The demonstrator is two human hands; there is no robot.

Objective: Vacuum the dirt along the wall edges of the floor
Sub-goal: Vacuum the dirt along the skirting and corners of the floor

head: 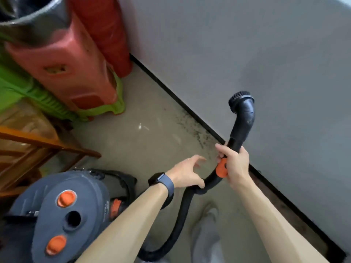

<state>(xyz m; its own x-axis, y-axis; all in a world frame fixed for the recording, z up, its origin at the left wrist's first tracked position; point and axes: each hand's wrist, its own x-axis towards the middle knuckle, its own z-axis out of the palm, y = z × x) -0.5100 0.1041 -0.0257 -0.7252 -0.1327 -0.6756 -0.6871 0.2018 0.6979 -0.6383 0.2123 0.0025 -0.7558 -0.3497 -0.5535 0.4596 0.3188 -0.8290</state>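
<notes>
Wraps the right grip (235, 164) fully round the black wand (236, 137) just above its orange collar (222, 168), fingers curled closed on the tube, probably because that rigid stretch steers the brush head (241, 100) best. Holds that brush head up in the air, bristles turned away from the floor (142, 141), in front of the grey wall (247, 44) and well clear of the dirt, so not yet vacuuming.

Spreads the left grip (188, 173) open, fingers loose and closed on nothing, thumb side resting on the flexible hose (180, 215) where it bends below the collar. Seems meant to steady the slack and stop it dragging on the wand. Wears a dark watch (161, 181) on that wrist.

Leaves the target, a band of dark specks of dirt (191, 128), lying on the floor hard against the black skirting (171, 93), between the stools and the hands.

Parks the grey canister (62, 215) at lower left, close by, presumably to let the hose reach the wall edge without tugging. Stands near red stools (62, 59) stacked over a green stool (102, 111), plus a wooden frame (38, 149), all crowding the corner and likely to cramp the sweep at that end.

Calls next for tipping the brush head down onto the dirt line.
</notes>
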